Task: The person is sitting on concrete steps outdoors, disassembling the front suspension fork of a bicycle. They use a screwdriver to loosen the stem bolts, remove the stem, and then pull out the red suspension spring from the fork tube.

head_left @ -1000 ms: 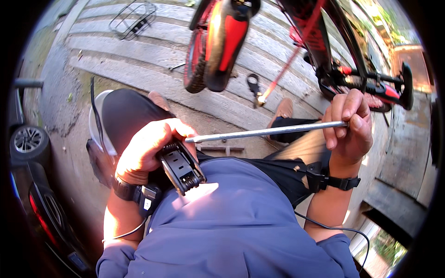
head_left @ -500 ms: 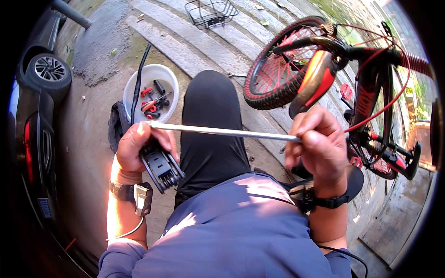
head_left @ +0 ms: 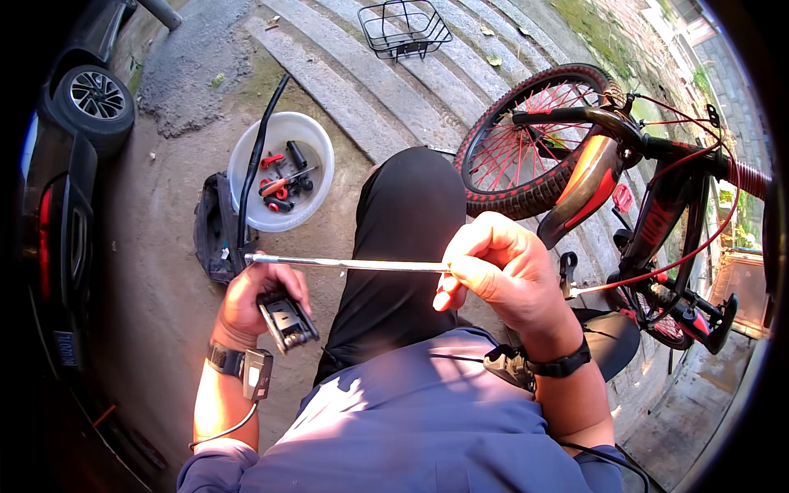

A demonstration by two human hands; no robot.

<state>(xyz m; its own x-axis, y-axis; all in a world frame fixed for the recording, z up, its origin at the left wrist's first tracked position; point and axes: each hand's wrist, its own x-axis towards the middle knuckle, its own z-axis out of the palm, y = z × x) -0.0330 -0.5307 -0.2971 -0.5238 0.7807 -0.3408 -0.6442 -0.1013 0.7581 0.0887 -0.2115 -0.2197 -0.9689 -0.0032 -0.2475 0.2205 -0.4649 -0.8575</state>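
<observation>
A slim silver rod or tube [head_left: 353,264] spans the space over my knee. My right hand [head_left: 514,271] pinches its right end between thumb and fingers. Its other end lies at the fingers of my left hand [head_left: 246,304], where a long black tube [head_left: 256,164] also runs up and away; I cannot tell whether the two are joined. My closed left hand also holds a black folding multi-tool [head_left: 288,322], its body sticking out below the fingers.
A white tub [head_left: 316,201] with a screwdriver and red and black parts stands ahead-left, beside a black bag [head_left: 212,234]. A black-and-red bicycle [head_left: 657,222] is at right. A wire basket [head_left: 403,29] lies on the slabs; a parked car [head_left: 62,222] stands at left.
My right hand has moved left, closer to my left hand, and the silver piece now shows shorter between them. The view has shifted, and the multi-tool sits at a different tilt.
</observation>
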